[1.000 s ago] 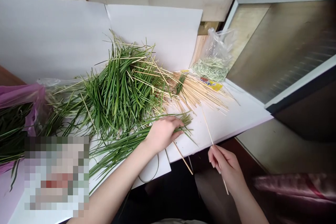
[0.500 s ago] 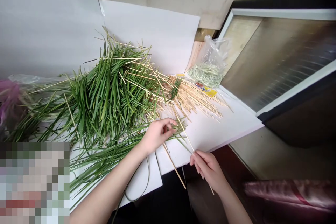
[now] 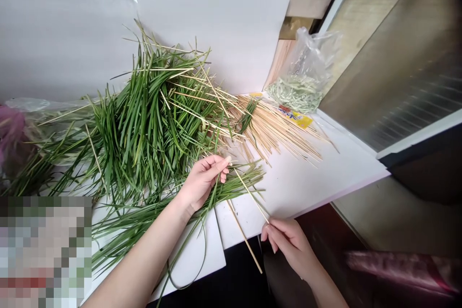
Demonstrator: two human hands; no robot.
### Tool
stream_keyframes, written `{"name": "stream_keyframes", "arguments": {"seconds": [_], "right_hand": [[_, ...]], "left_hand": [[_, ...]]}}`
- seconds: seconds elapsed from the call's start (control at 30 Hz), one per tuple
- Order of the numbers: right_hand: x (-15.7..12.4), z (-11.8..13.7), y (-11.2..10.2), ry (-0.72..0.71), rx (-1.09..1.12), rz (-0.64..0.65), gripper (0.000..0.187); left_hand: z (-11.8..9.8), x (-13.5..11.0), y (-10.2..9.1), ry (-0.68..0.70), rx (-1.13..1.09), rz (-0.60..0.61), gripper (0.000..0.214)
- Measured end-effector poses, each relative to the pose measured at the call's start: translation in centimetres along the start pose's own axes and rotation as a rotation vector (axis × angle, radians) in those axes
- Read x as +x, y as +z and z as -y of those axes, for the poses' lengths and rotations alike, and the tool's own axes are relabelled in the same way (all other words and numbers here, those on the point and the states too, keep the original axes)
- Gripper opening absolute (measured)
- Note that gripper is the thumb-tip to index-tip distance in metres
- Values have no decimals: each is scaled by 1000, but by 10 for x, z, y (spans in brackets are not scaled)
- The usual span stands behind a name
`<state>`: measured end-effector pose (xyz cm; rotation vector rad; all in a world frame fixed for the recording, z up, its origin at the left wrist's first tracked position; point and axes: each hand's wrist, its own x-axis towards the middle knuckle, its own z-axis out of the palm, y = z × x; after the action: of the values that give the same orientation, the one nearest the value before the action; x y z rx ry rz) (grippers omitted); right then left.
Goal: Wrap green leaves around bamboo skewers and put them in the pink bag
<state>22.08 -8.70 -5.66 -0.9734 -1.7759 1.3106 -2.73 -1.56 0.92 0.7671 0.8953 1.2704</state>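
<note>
holding: right hand (image 3: 288,246) pinches a thin bamboo skewer (image 3: 250,195) narrowly at its end
left hand (image 3: 202,183): curled beside long green leaves (image 3: 234,186), grip cannot tell
keeping: close pinch steadies skewer above white board (image 3: 306,187)

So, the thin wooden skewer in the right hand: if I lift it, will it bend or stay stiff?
Probably stiff and light: the skewer runs straight from the right hand without sagging. So thin, it may snap if bent hard, and may roll on the white board.
</note>
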Motion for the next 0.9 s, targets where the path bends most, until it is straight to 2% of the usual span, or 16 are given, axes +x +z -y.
{"name": "stream_keyframes", "arguments": {"seconds": [0.3, 0.53, 0.9], "right_hand": [[3, 4, 3, -43, -44, -31, 41], [3, 5, 1, -46, -40, -21, 38], [2, 3, 2, -32, -37, -35, 40]], "left_hand": [[-3, -4, 8, -1, 41, 63, 30], [0, -6, 9, -56, 66, 101, 29], [1, -7, 10, -15, 97, 95, 33]]}}
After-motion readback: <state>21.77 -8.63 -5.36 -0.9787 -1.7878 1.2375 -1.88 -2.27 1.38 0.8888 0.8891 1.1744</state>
